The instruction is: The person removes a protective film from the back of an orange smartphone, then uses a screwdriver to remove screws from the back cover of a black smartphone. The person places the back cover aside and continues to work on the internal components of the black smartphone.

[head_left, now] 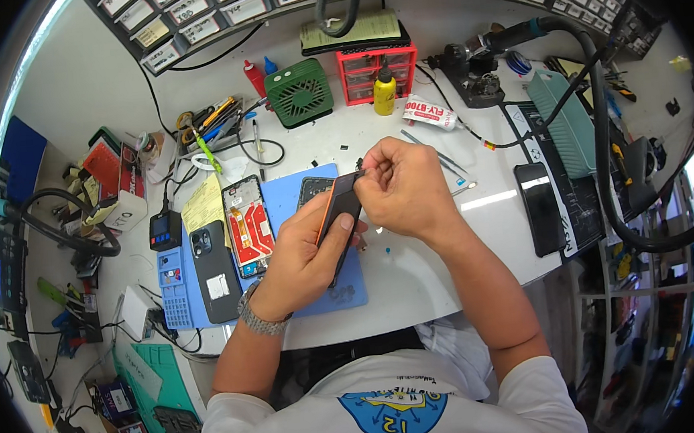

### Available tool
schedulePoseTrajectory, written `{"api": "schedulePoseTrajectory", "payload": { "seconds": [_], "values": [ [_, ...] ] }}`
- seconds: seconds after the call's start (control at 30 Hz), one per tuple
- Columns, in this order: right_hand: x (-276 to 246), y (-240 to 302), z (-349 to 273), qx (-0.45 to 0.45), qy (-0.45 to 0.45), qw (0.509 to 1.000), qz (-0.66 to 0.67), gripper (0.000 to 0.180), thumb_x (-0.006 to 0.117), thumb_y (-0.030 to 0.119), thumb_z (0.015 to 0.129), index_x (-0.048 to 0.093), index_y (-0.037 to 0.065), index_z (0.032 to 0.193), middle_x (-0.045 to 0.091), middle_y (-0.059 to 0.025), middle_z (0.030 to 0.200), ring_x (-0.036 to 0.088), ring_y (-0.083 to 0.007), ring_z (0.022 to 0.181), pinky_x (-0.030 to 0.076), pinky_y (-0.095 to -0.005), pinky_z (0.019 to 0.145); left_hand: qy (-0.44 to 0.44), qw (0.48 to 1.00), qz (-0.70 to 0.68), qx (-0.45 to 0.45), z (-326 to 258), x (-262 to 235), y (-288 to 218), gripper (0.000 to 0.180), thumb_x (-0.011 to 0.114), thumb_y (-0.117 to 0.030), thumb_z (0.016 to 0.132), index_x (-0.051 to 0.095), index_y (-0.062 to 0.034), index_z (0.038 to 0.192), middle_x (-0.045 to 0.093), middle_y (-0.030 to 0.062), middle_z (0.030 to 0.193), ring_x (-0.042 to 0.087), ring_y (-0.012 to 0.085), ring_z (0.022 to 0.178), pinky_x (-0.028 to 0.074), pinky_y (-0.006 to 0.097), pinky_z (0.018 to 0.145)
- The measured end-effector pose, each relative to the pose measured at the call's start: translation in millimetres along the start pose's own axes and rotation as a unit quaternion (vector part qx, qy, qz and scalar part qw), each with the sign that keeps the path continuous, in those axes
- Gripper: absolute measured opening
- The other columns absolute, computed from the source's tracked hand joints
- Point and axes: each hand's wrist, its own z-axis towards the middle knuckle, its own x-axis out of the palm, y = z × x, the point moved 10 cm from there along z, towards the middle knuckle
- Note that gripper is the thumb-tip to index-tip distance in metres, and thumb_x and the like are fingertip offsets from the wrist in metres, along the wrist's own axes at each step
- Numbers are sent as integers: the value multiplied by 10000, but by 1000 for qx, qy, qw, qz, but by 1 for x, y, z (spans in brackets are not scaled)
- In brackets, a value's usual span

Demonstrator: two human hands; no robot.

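While the left hand (305, 247) grasps a slim black, orange-edged phone-shaped slab (342, 198) over the flat blue mat (348, 295), its long axis runs away and slightly rightward to the right hand (405, 187), pinched at the far end, contents hidden.

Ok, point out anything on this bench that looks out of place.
Small dark bits lie loose on the white bench beyond the blue mat, and a tiny blue piece sits right of it; they look like strays.

Place: phone-repair workshop | opened phone (250, 231) | parts drawers (242, 10) | clustered hand tools (216, 119) | blue work mat (352, 293)
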Motion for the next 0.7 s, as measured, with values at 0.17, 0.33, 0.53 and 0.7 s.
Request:
{"api": "schedulePoseTrajectory", "payload": {
  "seconds": [0.17, 0.33, 0.53, 0.7],
  "values": [
    [-5, 10, 1, -86, -45, 991, -87, 140, 726, 65, 797, 678, -65, 820, 698, -121, 665, 667, -173, 558, 559, -316, 567, 2, 998, -34, -43, 4, 0, 10, 317, 521, -209, 1175, 670, 40, 1301, 748, 69, 1035, 720, 118, 902, 600, 293, 815],
    [-21, 4, 8, -154, -139, 962, -179, 114, 739, 65, 827, 706, -38, 864, 739, -166, 749, 740, -258, 661, 608, -359, 672, -114, 974, -161, -113, -1, -35, 16, 317, 578, -237, 1158, 660, 19, 1326, 799, 115, 1009, 756, 130, 842, 635, 289, 747],
    [-72, -47, 40, 33, -104, 951, -288, 171, 731, 105, 857, 730, -61, 896, 768, -238, 858, 769, -366, 780, 621, -435, 757, -344, 939, 23, -4, -35, -169, -3, 399, 718, -60, 1051, 547, 63, 1390, 784, 176, 1154, 782, 188, 933, 644, 319, 772],
    [-76, -49, 41, 62, -73, 939, -330, 216, 718, 127, 864, 728, -86, 903, 760, -286, 891, 755, -451, 864, 611, -474, 859, -287, 940, 135, -123, -66, -213, 11, 478, 752, -58, 1030, 526, 70, 1432, 799, 181, 1114, 787, 174, 907, 635, 292, 757]
  ]
}}
